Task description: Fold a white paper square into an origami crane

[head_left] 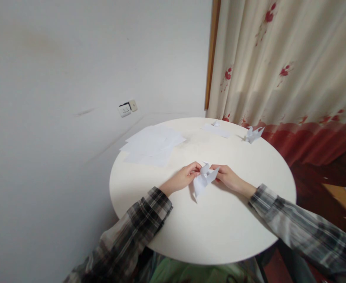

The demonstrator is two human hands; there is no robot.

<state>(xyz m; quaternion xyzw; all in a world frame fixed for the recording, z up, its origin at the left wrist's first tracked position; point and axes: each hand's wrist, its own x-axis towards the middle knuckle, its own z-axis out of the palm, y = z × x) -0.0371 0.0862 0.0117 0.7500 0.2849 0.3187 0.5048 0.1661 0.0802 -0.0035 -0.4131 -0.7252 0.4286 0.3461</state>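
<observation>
Both hands meet over the middle of the round bench, pinching a small folded paper piece between them. The left hand grips its left edge with fingers closed on a flap; the right hand holds the right edge the same way, thumb and fingers closed on the paper. The piece sits just above or on the bench top, near its centre; I cannot tell whether its lower point touches the surface.

Judging by the shape, with several layered flaps and a pointed end hanging down, the fold is at a middle stage: a flap is being pulled or creased between the two grips. The next move likely calls for a steady pinch on one side while the other side draws the flap along a crease, with light force, since thin paper tears or buckles easily.

The paper is white, thin and matte, with crisp edges. A loose stack of flat white sheets lies toward the far left of the bench, fanned unevenly. At the far right edge rests a finished folded paper figure with pointed wings, and near it a flat strip and a tiny crumpled scrap. The bench top is smooth, cream and glossless. The sleeves are plaid flannel.
</observation>
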